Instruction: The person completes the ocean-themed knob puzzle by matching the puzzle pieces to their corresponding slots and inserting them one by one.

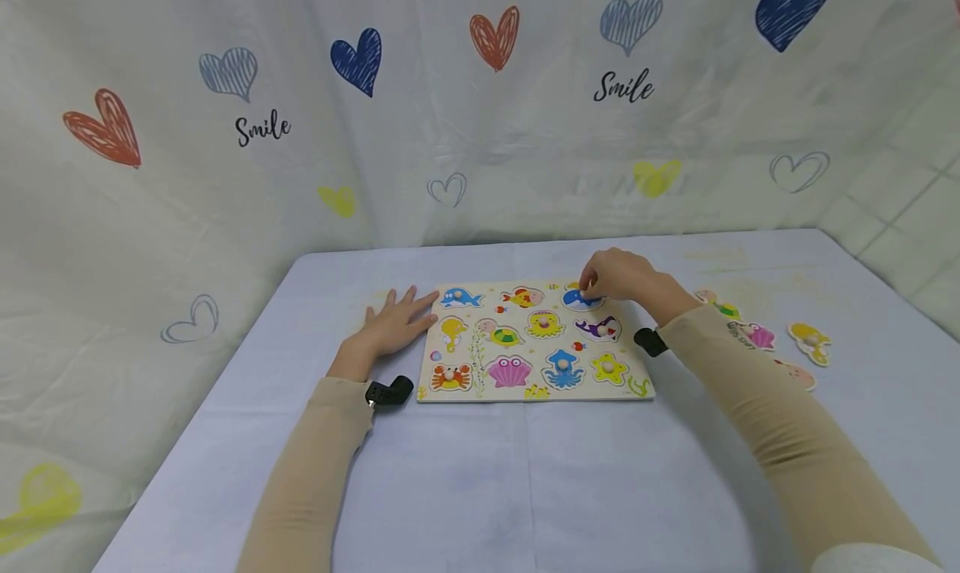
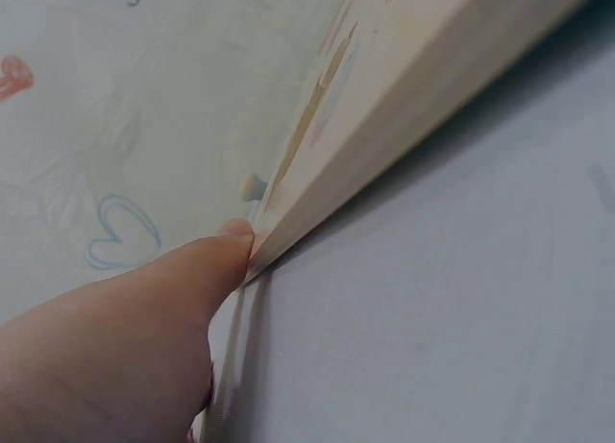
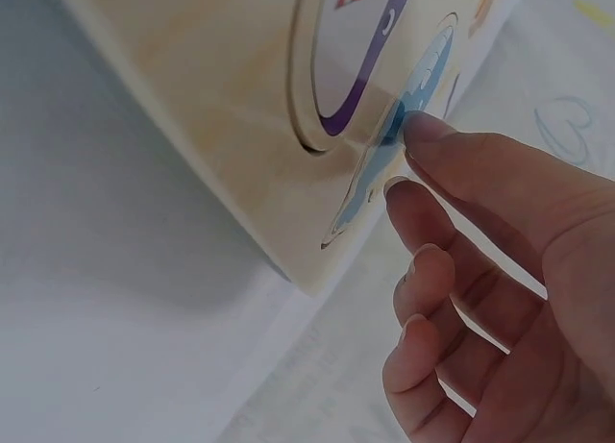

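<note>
A wooden puzzle board (image 1: 536, 396) with sea-animal pictures lies flat on the table. My left hand (image 1: 393, 323) has its fingers spread beside the left edge. In the left wrist view, the thumb (image 2: 216, 260) presses against the board's corner. At the far right corner, my right hand (image 1: 618, 275) pinches at a blue whale piece (image 1: 577, 301) with thumb and index finger, the other fingers curled. The right wrist view shows the thumb tip on the blue whale piece (image 3: 370, 169); its knob is hidden. The purple whale (image 1: 598, 330) is just nearer me.
Loose pieces lie right of the board: a yellow seahorse (image 1: 810, 342), a pink shell (image 1: 757, 336), a green turtle piece (image 1: 726, 309) and a pinkish piece (image 1: 798, 376) partly behind the right sleeve. A curtain with printed hearts (image 1: 495, 36) hangs behind the table.
</note>
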`<state>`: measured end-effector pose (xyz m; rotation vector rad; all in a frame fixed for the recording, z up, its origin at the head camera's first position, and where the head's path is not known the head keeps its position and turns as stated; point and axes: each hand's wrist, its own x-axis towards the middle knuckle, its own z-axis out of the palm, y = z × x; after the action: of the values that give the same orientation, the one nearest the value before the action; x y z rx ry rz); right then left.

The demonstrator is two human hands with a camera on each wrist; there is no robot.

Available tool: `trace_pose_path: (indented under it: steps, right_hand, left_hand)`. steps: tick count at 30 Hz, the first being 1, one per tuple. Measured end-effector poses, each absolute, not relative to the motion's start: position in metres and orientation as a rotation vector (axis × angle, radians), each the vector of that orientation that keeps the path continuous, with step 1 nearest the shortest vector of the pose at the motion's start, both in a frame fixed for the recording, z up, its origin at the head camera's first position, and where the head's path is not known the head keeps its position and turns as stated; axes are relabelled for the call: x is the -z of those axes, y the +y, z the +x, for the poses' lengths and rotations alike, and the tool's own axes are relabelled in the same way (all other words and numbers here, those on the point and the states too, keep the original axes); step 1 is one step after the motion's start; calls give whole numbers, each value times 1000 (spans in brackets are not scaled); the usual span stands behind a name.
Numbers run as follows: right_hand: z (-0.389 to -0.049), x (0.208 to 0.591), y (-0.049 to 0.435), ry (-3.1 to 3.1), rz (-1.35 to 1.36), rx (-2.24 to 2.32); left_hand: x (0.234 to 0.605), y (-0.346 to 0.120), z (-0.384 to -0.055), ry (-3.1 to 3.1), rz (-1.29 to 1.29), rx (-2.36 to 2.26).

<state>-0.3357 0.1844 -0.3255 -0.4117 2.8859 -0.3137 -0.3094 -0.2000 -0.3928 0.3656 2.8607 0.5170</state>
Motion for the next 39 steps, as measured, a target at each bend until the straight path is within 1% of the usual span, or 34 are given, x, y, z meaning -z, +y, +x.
trace_pose_path:
  steps: [12, 21, 31, 39]
  right_hand:
    - [-335, 325, 185, 2881, -421, 309]
    - [-329, 321, 187, 2878, -434, 284]
    - [-307, 298, 192, 2932, -579, 320]
    - [-291, 288, 215, 2955, -649, 439]
  left_hand:
    - [392, -199, -309, 2866, 366, -514]
    - [391, -198, -309, 2860, 378, -518]
    - [392, -200, -310, 2860, 377, -513]
    - [393, -200, -311, 2858, 380, -519]
